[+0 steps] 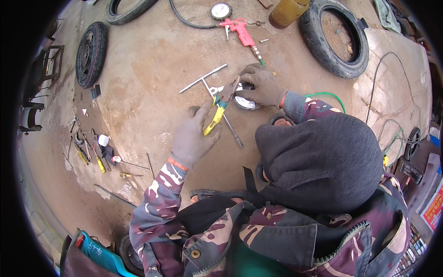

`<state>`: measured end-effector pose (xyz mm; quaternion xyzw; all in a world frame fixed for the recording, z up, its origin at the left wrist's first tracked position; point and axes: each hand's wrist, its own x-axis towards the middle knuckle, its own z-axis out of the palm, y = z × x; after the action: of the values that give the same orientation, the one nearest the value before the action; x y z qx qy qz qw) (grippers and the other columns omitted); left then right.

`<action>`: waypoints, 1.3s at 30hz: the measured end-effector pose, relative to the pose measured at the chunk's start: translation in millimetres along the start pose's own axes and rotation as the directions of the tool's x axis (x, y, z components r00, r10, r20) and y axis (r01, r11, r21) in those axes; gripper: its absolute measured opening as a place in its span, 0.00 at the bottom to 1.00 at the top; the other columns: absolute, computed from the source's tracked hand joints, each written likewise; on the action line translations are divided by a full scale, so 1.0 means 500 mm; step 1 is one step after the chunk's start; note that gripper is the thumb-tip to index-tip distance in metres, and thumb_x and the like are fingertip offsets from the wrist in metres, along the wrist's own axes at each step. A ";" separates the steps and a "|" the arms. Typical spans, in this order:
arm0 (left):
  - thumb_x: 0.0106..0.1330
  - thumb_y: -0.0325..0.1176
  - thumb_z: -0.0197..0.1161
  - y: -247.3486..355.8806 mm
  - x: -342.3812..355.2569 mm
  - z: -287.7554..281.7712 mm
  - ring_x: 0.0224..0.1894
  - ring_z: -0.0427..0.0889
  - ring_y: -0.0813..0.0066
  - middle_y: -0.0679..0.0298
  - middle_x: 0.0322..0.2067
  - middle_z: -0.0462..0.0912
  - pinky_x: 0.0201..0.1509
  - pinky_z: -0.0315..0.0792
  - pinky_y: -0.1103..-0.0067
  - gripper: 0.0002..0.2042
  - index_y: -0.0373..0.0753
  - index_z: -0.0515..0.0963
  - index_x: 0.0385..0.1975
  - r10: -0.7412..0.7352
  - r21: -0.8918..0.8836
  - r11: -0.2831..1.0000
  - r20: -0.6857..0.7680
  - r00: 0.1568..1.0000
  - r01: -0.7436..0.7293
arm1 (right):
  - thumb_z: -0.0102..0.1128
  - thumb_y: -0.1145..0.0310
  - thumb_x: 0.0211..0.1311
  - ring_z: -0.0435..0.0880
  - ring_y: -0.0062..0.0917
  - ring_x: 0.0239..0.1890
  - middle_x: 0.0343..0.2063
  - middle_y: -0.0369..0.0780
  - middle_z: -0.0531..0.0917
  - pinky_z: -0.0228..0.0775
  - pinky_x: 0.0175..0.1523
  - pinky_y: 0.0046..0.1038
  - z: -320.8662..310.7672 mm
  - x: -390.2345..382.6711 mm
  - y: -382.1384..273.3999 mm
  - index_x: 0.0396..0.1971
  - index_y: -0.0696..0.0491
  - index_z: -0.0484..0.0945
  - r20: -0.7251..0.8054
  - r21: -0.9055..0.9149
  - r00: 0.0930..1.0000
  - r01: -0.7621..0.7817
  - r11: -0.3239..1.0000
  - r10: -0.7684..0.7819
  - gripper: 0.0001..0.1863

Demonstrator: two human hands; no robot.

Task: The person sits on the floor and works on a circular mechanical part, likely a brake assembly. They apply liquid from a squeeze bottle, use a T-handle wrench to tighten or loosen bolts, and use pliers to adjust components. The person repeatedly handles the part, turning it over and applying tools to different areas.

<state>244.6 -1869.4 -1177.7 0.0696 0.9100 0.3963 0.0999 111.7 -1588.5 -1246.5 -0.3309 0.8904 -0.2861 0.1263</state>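
Observation:
My gloved left hand [191, 134] is wrapped around pliers with yellow and green handles [216, 121], whose dark jaws reach up toward my right hand. The gloved right hand [264, 85] has its fingers bent over a round silver part with a dark rim [245, 102], resting low near the ground; its exact kind I cannot make out. A small silver piece with a hole sticks out beside the jaws. Beneath the pliers lies a T-handle wrench [203, 79], its shaft running toward me, partly covered.
A red tire inflator gun [240, 31] with a gauge [221, 11] lies ahead. A bare tire [344, 64] and an amber container [285, 16] stand far right, a wheel [91, 54] far left. Screwdrivers [100, 164] and other tools lie left. My dark-clothed knee [323, 161] rises right.

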 end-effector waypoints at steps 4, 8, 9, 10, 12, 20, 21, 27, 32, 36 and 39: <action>0.61 0.36 0.77 0.005 -0.001 0.013 0.40 0.88 0.49 0.47 0.51 0.83 0.44 0.83 0.64 0.35 0.42 0.76 0.72 0.000 -0.010 1.000 -0.057 0.998 -0.001 | 0.76 0.53 0.59 0.82 0.40 0.59 0.49 0.42 0.87 0.74 0.66 0.42 0.000 0.002 0.005 0.46 0.49 0.91 0.006 0.032 1.000 0.000 0.999 0.000 0.20; 0.60 0.35 0.77 0.002 0.003 0.028 0.41 0.89 0.52 0.48 0.52 0.82 0.43 0.83 0.66 0.37 0.44 0.74 0.73 -0.117 0.137 0.986 0.169 0.979 0.094 | 0.77 0.54 0.58 0.81 0.40 0.61 0.50 0.42 0.87 0.73 0.67 0.42 0.008 -0.004 0.007 0.46 0.49 0.91 -0.055 -0.018 0.996 0.073 0.997 -0.073 0.20; 0.60 0.35 0.77 0.000 0.008 0.032 0.40 0.89 0.52 0.48 0.51 0.82 0.43 0.83 0.65 0.38 0.45 0.74 0.73 -0.034 0.073 0.997 0.090 0.995 0.027 | 0.78 0.54 0.58 0.81 0.40 0.61 0.50 0.42 0.87 0.73 0.67 0.42 0.006 -0.004 0.010 0.47 0.48 0.91 -0.032 -0.003 0.999 0.031 1.000 -0.031 0.20; 0.59 0.35 0.77 0.002 -0.003 0.033 0.40 0.89 0.51 0.48 0.50 0.83 0.43 0.83 0.64 0.38 0.45 0.74 0.74 -0.004 0.023 1.000 0.047 0.999 0.003 | 0.78 0.54 0.58 0.81 0.40 0.61 0.50 0.41 0.87 0.72 0.67 0.42 0.011 -0.006 0.008 0.47 0.48 0.91 -0.019 0.027 1.000 0.003 1.000 -0.003 0.20; 0.59 0.35 0.77 0.002 -0.008 0.036 0.40 0.88 0.50 0.48 0.49 0.83 0.44 0.83 0.63 0.39 0.47 0.73 0.74 0.016 -0.055 0.998 -0.055 0.998 -0.019 | 0.78 0.54 0.58 0.81 0.40 0.62 0.51 0.41 0.87 0.71 0.68 0.42 0.012 -0.006 0.007 0.47 0.47 0.91 -0.044 0.048 0.999 0.002 0.999 0.000 0.19; 0.59 0.31 0.77 -0.006 0.007 0.032 0.36 0.85 0.56 0.51 0.45 0.82 0.44 0.82 0.66 0.40 0.47 0.72 0.76 -0.049 0.028 0.999 0.086 0.995 0.047 | 0.77 0.55 0.58 0.81 0.40 0.63 0.52 0.42 0.87 0.71 0.69 0.43 0.005 0.002 0.008 0.48 0.48 0.91 -0.042 -0.018 0.999 0.009 1.000 -0.010 0.20; 0.59 0.31 0.77 0.000 -0.004 0.030 0.35 0.85 0.55 0.51 0.45 0.82 0.44 0.82 0.66 0.40 0.47 0.72 0.76 -0.001 -0.021 1.000 0.012 1.000 0.001 | 0.77 0.55 0.58 0.81 0.40 0.63 0.52 0.41 0.87 0.71 0.69 0.43 0.010 0.000 0.006 0.48 0.48 0.91 -0.016 -0.003 0.999 -0.036 0.999 0.036 0.20; 0.60 0.33 0.76 0.013 0.001 0.024 0.40 0.87 0.50 0.49 0.46 0.83 0.47 0.82 0.63 0.40 0.50 0.71 0.76 -0.117 -0.034 0.992 0.020 0.993 0.117 | 0.78 0.56 0.57 0.81 0.39 0.63 0.52 0.41 0.87 0.74 0.68 0.42 0.020 -0.008 0.004 0.47 0.48 0.91 -0.077 0.009 0.997 0.019 1.000 -0.018 0.20; 0.62 0.36 0.75 0.006 0.012 0.028 0.45 0.88 0.46 0.47 0.47 0.84 0.48 0.83 0.60 0.40 0.50 0.68 0.78 -0.088 0.044 0.996 0.108 0.990 0.083 | 0.79 0.58 0.56 0.81 0.37 0.64 0.54 0.40 0.86 0.74 0.69 0.42 0.016 -0.005 -0.001 0.47 0.47 0.91 -0.110 -0.013 0.993 0.048 0.999 -0.049 0.19; 0.62 0.36 0.74 0.004 0.006 0.029 0.45 0.87 0.45 0.47 0.45 0.84 0.48 0.82 0.58 0.40 0.49 0.68 0.78 0.036 -0.035 0.999 -0.094 0.995 -0.039 | 0.79 0.58 0.55 0.81 0.38 0.63 0.54 0.40 0.86 0.72 0.70 0.43 0.016 -0.007 0.000 0.47 0.48 0.90 -0.129 -0.022 0.991 0.039 0.999 -0.042 0.20; 0.64 0.36 0.72 -0.008 0.017 0.030 0.44 0.88 0.43 0.47 0.48 0.82 0.45 0.83 0.56 0.41 0.52 0.63 0.80 -0.151 0.211 0.971 0.190 0.970 0.110 | 0.78 0.58 0.55 0.81 0.38 0.64 0.54 0.40 0.86 0.71 0.70 0.43 0.018 -0.008 0.005 0.47 0.50 0.90 -0.110 -0.025 0.991 0.071 0.997 -0.074 0.20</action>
<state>239.7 -1859.8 -1191.9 0.0595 0.9326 0.2864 0.2116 117.0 -1588.2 -1254.8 -0.3479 0.8863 -0.2991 0.0626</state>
